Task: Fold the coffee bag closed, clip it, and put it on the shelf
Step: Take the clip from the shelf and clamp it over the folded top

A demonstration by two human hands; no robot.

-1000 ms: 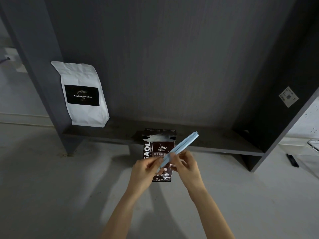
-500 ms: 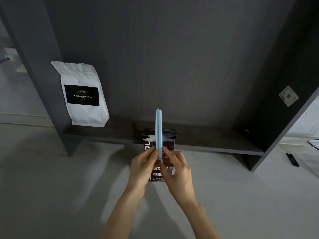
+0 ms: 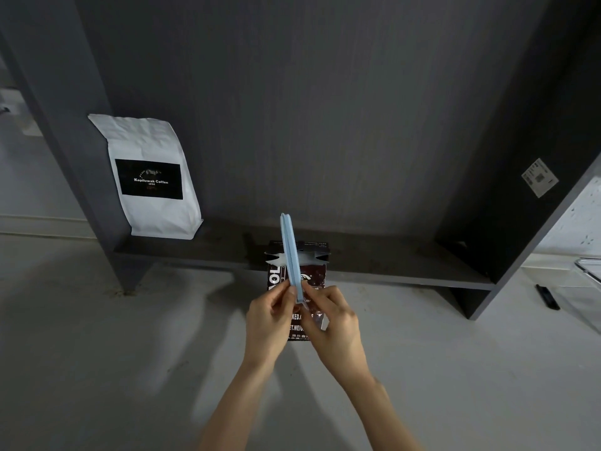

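Note:
A dark brown coffee bag (image 3: 313, 276) stands upright on the grey floor in front of the shelf, its top open with silver lining showing. Above and in front of it I hold a long light-blue bag clip (image 3: 290, 252) almost vertical, its two arms close together. My left hand (image 3: 270, 315) pinches the clip's lower end from the left. My right hand (image 3: 335, 323) pinches the same end from the right. Both hands hide the middle of the bag's print.
A white coffee bag (image 3: 153, 177) with a black label stands at the left end of the low dark shelf board (image 3: 406, 270). The shelf unit's dark side panels rise left and right. A black object (image 3: 548, 297) and a clear tray (image 3: 588, 271) lie on the floor at right.
The clip swung from a slant up to the right to nearly vertical, now leaning slightly left. My hands shifted a little around its lower end. The coffee bag stayed put.

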